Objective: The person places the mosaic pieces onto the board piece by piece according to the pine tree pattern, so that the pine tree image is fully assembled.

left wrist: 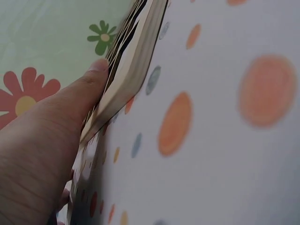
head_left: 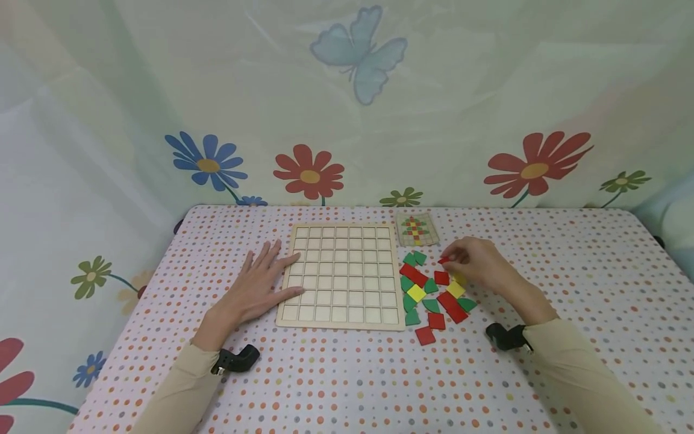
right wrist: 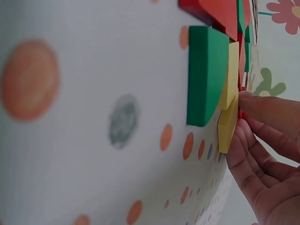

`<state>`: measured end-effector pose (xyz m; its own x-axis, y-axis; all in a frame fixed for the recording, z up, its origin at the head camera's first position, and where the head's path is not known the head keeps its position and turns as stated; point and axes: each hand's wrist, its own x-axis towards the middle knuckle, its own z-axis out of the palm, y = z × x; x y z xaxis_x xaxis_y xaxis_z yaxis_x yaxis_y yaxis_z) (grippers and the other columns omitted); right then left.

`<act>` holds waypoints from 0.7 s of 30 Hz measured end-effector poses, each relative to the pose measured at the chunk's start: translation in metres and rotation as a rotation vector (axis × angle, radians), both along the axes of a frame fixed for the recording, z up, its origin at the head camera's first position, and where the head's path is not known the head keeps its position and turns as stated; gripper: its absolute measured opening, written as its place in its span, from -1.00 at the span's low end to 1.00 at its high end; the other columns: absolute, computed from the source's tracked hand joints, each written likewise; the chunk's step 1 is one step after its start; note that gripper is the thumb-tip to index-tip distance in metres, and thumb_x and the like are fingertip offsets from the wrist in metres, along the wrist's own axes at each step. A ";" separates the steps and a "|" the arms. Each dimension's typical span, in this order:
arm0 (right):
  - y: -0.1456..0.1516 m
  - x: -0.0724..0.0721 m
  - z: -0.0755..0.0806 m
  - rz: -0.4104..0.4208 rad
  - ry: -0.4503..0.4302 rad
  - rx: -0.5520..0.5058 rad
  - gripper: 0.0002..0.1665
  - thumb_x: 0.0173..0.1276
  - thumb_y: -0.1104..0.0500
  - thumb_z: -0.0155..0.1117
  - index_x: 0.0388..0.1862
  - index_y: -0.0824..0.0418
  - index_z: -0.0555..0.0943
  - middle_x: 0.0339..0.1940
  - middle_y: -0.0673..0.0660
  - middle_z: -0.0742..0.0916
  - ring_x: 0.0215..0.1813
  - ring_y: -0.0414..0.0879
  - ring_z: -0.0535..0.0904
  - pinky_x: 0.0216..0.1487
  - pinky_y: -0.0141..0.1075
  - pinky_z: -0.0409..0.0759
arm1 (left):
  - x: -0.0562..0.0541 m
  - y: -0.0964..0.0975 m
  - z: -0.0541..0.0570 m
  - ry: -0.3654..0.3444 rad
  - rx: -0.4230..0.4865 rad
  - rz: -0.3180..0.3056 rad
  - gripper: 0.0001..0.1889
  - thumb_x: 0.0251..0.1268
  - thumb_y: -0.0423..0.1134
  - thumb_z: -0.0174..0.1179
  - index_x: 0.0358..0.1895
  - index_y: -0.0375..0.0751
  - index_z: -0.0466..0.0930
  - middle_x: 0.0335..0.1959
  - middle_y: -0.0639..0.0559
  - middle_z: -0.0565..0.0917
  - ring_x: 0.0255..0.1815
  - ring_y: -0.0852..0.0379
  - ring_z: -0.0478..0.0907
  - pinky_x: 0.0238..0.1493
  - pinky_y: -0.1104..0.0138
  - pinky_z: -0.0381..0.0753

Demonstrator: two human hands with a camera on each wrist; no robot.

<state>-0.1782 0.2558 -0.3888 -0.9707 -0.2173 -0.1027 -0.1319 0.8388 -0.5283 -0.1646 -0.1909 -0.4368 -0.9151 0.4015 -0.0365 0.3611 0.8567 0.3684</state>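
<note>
A pale wooden grid board (head_left: 340, 328) lies flat on the table. My left hand (head_left: 259, 286) rests at its left edge, fingers spread and straight, thumb and a fingertip over the frame; the left wrist view shows the thumb (left wrist: 79, 93) against the rim. To the board's right is a loose group of red, green and yellow tiles. My right hand (head_left: 479, 262) is at the far side of that group and pinches a small red tile (head_left: 444, 260) between thumb and fingers. Just under that hand lie a yellow tile (right wrist: 228, 124) and a green quarter-round tile (right wrist: 206, 77).
A pattern card (head_left: 416, 229) with a tree picture lies behind the tiles, near the board's far right corner. Several tiles, such as a red square (head_left: 425, 336), spread toward the near side. A dotted cloth (head_left: 336, 386) covers the table, and a flowered curtain hangs behind.
</note>
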 end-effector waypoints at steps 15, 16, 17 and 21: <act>-0.003 0.000 0.004 -0.022 0.000 0.031 -0.77 0.41 0.33 0.44 -0.05 0.48 0.69 -0.13 0.36 0.67 -0.11 0.20 0.61 0.00 0.08 0.69 | 0.002 0.001 0.003 -0.012 0.030 -0.004 -0.15 0.39 0.38 0.20 0.62 0.04 0.33 0.73 -0.22 -0.10 0.74 -0.23 -0.29 0.63 -0.24 -0.35; -0.003 0.001 0.004 -0.027 0.002 0.033 -0.77 0.40 0.34 0.44 -0.06 0.48 0.70 -0.12 0.37 0.66 -0.11 0.21 0.61 0.01 0.08 0.69 | 0.002 0.001 0.003 -0.012 0.029 -0.005 -0.15 0.39 0.38 0.20 0.62 0.05 0.31 0.74 -0.22 -0.11 0.74 -0.23 -0.29 0.63 -0.24 -0.36; -0.004 0.001 0.004 -0.030 0.007 0.035 -0.77 0.40 0.35 0.45 -0.06 0.49 0.70 -0.12 0.37 0.66 -0.10 0.21 0.62 0.01 0.08 0.69 | 0.002 0.001 0.003 -0.013 0.027 -0.004 -0.14 0.39 0.39 0.19 0.63 0.06 0.29 0.74 -0.21 -0.11 0.74 -0.23 -0.30 0.63 -0.24 -0.37; -0.004 0.004 0.004 -0.042 0.017 0.027 -0.79 0.37 0.37 0.47 -0.07 0.48 0.73 -0.11 0.37 0.68 -0.12 0.19 0.63 -0.03 0.06 0.71 | 0.002 0.000 0.003 -0.016 0.020 -0.008 -0.10 0.38 0.38 0.20 0.67 0.09 0.21 0.74 -0.22 -0.12 0.74 -0.24 -0.30 0.62 -0.26 -0.38</act>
